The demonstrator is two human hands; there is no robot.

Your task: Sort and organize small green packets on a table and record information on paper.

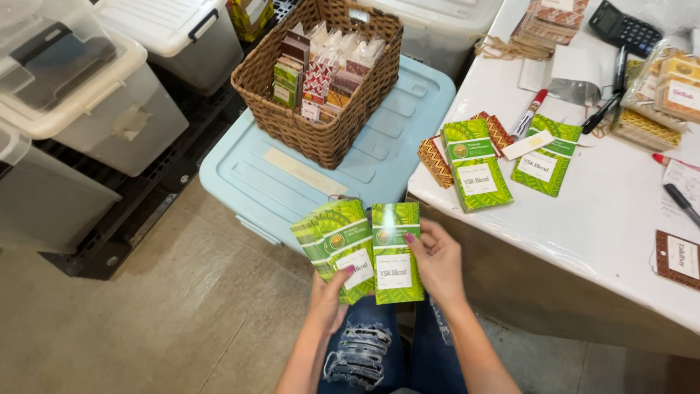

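My left hand point(329, 293) grips a fanned stack of green patterned packets point(335, 244) with white labels. My right hand point(437, 259) holds one single green packet point(395, 254) of the same kind, right beside the stack, thumb on its front. Both hands are over my lap, in front of a light blue bin lid point(394, 138). More green packets point(475, 166) lie on the white table point(605, 219) to the right, with another green packet point(545, 157) beside them.
A wicker basket point(321, 131) full of upright packets stands on the blue lid. Clear storage bins point(80, 87) line the left. On the table are brown patterned packets point(435, 162), a red marker point(530, 113), a calculator point(623, 28), pens and wrapped bundles point(667, 87).
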